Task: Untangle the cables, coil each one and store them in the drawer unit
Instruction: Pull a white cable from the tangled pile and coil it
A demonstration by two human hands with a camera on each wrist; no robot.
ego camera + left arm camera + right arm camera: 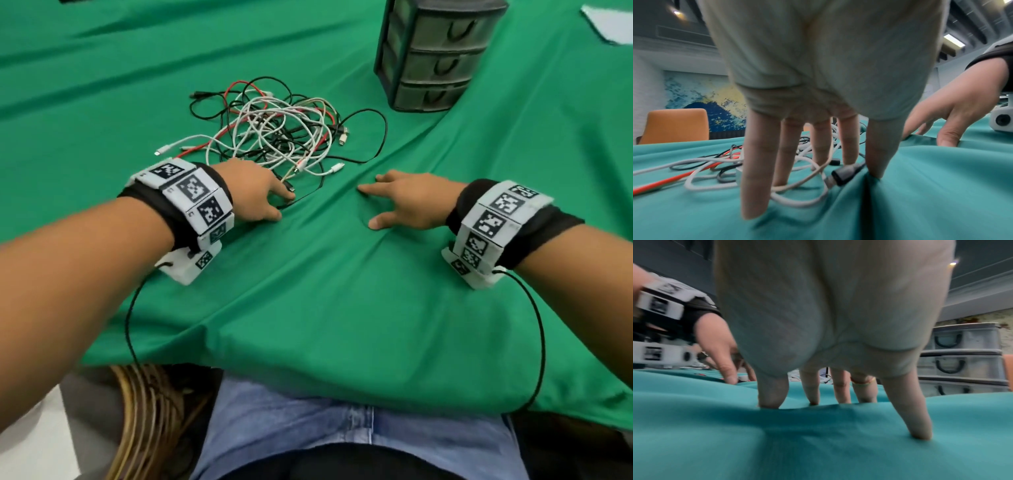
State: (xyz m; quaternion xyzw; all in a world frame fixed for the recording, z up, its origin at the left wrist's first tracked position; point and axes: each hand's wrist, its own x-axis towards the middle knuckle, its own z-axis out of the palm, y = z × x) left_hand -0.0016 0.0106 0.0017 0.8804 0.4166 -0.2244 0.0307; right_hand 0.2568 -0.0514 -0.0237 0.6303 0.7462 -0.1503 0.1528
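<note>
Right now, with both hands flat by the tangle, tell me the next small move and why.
Probably pinch the black plug lying at the left hand fingertips and draw it clear. The cable tangle is still knotted, the right hand rests on bare cloth, and the drawer unit is closed.

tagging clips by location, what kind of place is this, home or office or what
Probably an office or meeting room, not a home: a table under a green cloth, an orange chair before a large wall mural, and strip ceiling lights among exposed ducts.
</note>
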